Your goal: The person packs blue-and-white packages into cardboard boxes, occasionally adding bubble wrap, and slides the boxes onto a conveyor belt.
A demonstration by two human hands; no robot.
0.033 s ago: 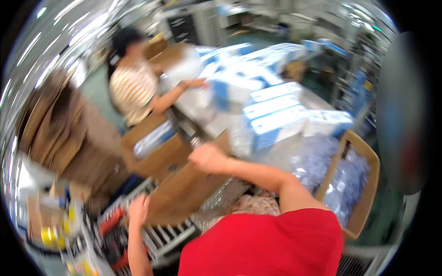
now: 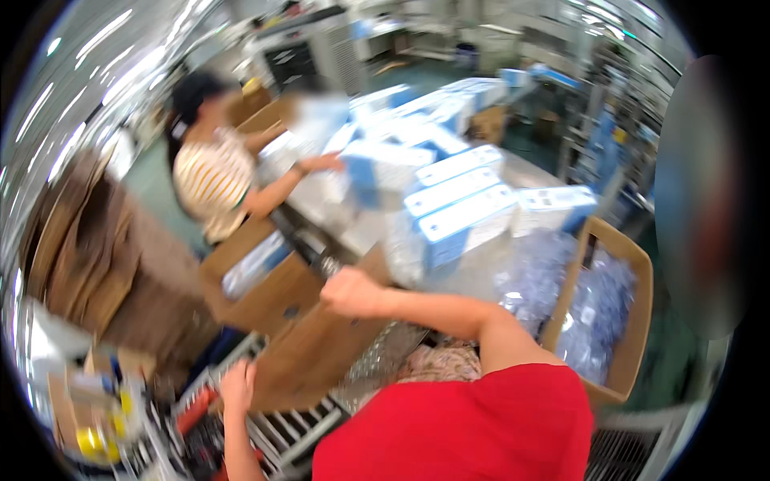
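A brown cardboard carton slants across the space before me, above a roller conveyor. My right hand is closed at its far end, fingers curled over the edge. A small dark, shiny thing shows just beyond that fist, too blurred to name. At the carton's near left end is my left hand, closed on the edge, its fingers partly turned away from view. Clear plastic wrap lies along the carton's right side. A second open carton adjoins it, holding a plastic-wrapped blue-and-white package.
A co-worker in a striped top reaches over the table towards several white-and-blue boxes. At right, an open carton holds clear plastic packaging. Flattened cardboard is stacked at left. Red-and-black machinery stands beside my left hand.
The view has shifted slightly, so the table, boxes and co-worker sit further left. Both hands stay at the carton's ends, and the co-worker's arm still reaches across the table.
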